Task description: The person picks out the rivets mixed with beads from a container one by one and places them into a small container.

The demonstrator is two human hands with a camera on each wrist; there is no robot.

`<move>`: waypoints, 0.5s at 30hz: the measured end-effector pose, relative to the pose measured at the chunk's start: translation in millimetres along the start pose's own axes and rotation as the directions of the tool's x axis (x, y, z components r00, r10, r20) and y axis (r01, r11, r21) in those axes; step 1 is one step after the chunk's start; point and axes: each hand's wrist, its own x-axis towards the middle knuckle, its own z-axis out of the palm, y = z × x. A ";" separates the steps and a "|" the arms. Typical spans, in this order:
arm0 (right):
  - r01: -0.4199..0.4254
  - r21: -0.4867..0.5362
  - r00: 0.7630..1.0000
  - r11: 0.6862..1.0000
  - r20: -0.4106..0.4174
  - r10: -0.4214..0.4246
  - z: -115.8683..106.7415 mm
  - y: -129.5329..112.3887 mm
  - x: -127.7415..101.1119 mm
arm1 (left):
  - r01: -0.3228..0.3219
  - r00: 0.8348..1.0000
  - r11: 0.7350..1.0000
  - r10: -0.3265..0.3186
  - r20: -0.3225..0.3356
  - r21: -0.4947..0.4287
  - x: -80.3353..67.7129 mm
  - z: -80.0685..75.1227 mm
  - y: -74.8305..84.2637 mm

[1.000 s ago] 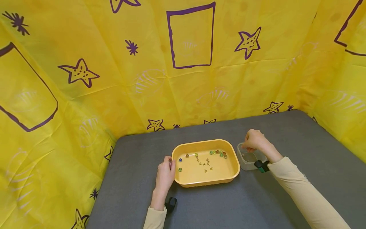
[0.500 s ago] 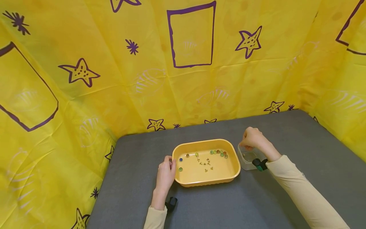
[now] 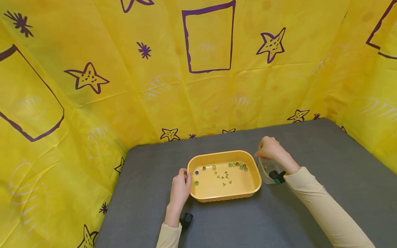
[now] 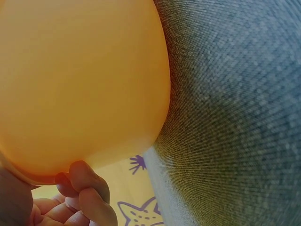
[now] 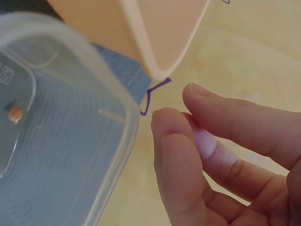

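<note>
A yellow tray [image 3: 214, 193] holds several glass marbles [image 3: 237, 164] and several small brass-coloured pins [image 3: 226, 175]. My left hand [image 3: 180, 187] grips its left rim, fingers curled against the tray wall in the left wrist view. My right hand [image 3: 269, 148] hovers over the back left edge of a clear plastic container [image 3: 267, 179], near the tray's right end. In the right wrist view its fingers are loosely bent, thumb and forefinger tips slightly apart, and no object shows between them. One small copper-coloured piece [image 5: 15, 113] lies on the container's floor; its kind is unclear.
Both containers stand on a grey cloth-covered table [image 3: 149, 206]. A yellow fabric backdrop [image 3: 155, 89] with purple drawings rises behind it and along both sides. A black wrist strap mount [image 3: 276, 176] covers part of the clear container.
My right hand has risen from the clear container and shifted left toward the tray. The small piece on the container's floor now shows. My left hand stays on the tray rim.
</note>
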 end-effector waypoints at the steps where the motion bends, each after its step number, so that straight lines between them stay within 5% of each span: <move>1: 0.002 0.002 1.000 1.000 -0.002 -0.002 0.9 -1.1 0.6 | -0.001 1.000 1.000 0.001 -0.002 0.000 -0.1 0.0 -0.4; 15: 0.016 0.020 1.000 1.000 0.015 -0.016 13.2 -12.8 8.7 | -0.024 1.000 1.000 0.024 -0.019 -0.011 0.3 -0.3 -1.1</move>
